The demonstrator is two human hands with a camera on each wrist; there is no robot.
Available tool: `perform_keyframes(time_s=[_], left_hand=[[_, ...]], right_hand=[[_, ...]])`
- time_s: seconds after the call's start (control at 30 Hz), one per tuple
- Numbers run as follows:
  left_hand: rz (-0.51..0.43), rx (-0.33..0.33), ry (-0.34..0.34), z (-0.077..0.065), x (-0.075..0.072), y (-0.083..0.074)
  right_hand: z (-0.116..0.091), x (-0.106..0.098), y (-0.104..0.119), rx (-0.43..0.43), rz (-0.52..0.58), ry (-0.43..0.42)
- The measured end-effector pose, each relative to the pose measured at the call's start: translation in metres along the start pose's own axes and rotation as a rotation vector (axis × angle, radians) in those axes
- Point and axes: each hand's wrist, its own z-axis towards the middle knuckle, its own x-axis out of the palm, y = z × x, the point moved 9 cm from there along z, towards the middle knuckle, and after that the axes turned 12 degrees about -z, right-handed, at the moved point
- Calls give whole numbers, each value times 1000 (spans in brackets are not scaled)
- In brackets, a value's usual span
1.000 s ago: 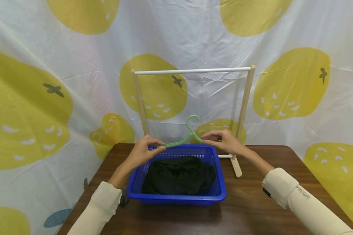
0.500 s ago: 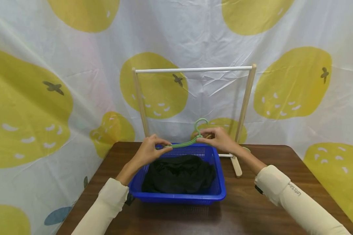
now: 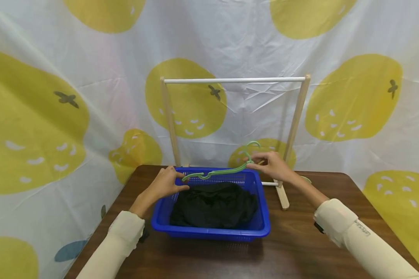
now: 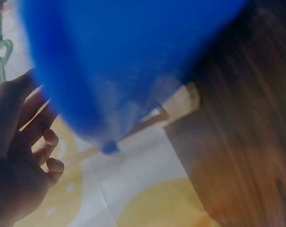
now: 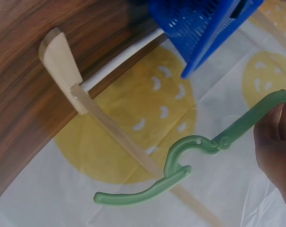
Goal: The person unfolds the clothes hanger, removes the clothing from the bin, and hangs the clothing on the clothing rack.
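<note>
A green folding clothes hanger (image 3: 227, 171) is held level above the far side of a blue basket. At its neck, just under the hook, my right hand (image 3: 274, 166) pinches it. The right wrist view shows the hanger's other arm (image 5: 133, 197), with a hinge and notch, stretching past that hand (image 5: 275, 137). Near the hanger's left tip, my left hand (image 3: 162, 184) has its thumb apart from its fingers. In the left wrist view, the hanger (image 4: 2, 47) lies beyond the left hand (image 4: 20, 156), whose fingers are loosely bent. Black cloth (image 3: 213, 205) lies bunched inside the basket.
The slatted blue basket (image 3: 209, 232) stands on a dark wooden table (image 3: 300, 248). Behind it rises a rack with wooden posts (image 3: 298, 112) and a white top bar (image 3: 234, 80); its right foot (image 3: 283, 197) sits beside the basket. A fruit-print curtain (image 3: 125, 97) hangs all round.
My right hand shifted its pinch from the hanger's right arm to its neck, and the hanger moved right. My left thumb and fingers, earlier pinching the left arm, have parted at its tip.
</note>
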Motion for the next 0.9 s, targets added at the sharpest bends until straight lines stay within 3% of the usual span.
perform_keyframes(time_s=[0.2, 0.4, 0.47, 0.67, 0.9], left_hand=[[64, -27, 92, -2, 19, 13], [95, 60, 88, -7, 25, 12], [84, 80, 63, -8, 22, 11], [-56, 46, -9, -5, 1, 8], [-223, 119, -113, 8, -30, -14]], right_hand=[[-8, 2, -11, 27, -29, 34], [-13, 5, -18, 21, -50, 34], [-14, 6, -19, 15, -52, 34], [-19, 10, -23, 0, -43, 52], [-19, 15, -24, 17, -50, 47]])
